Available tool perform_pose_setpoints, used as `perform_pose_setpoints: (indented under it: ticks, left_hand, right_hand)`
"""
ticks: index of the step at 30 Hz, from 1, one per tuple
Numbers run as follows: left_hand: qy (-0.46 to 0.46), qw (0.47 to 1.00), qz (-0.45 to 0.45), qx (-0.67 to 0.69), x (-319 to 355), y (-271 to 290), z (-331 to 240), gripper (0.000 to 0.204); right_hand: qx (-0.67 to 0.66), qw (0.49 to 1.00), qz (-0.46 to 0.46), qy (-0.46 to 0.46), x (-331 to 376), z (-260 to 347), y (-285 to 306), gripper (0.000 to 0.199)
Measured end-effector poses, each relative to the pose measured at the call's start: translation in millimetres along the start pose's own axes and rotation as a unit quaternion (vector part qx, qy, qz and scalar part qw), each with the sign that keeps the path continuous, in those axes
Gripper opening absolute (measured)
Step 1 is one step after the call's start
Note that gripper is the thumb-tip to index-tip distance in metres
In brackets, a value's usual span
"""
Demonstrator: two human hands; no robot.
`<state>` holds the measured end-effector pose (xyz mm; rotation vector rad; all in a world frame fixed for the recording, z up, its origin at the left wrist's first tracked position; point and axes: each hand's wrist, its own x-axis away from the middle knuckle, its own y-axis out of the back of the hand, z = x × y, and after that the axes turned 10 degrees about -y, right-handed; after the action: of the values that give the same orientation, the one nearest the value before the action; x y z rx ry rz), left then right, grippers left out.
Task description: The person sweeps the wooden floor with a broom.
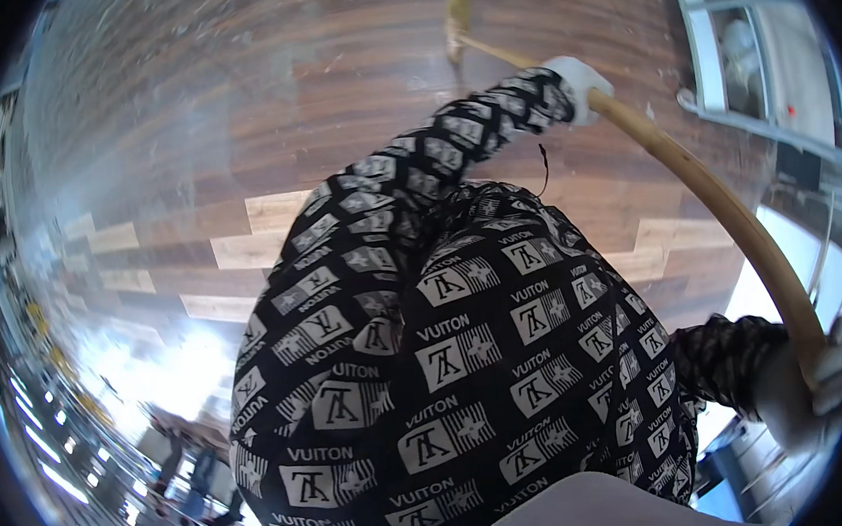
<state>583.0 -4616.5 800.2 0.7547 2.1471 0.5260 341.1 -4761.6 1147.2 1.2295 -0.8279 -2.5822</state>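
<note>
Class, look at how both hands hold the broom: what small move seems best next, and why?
Probably a short pull of the broom head back toward the feet. The left hand sits far down the handle, the right hand near its top, and the head rests far out on the wood floor, at the stroke's far end.

Black garment – pale square emblems, white gloves

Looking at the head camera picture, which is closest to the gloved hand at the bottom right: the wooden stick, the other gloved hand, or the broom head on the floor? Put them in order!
From the right hand, at the lower right:
1. Wooden stick: held in that hand, curving up and left.
2. Left hand: gripping the stick higher up, near the top middle.
3. Broom head: at the stick's far end, on the wooden floor at the top.
</note>
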Motion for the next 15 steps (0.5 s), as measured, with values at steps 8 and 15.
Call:
perform_pose_setpoints:
  ticks: [8,15]
  left_hand:
    - [0.251,0.953,0.102,-0.138,202.0,81.4,133.0,0.032]
    - [0.304,0.948,-0.001,-0.096,158.4,57.1,79.4,0.051]
  right_hand:
    - [0.259,0.911,-0.264,-0.182,22.1,-104.0,-214.3,0.03]
    - [0.166,0.953,-0.202,-0.156,60.5,-132.8,-135.1,0.038]
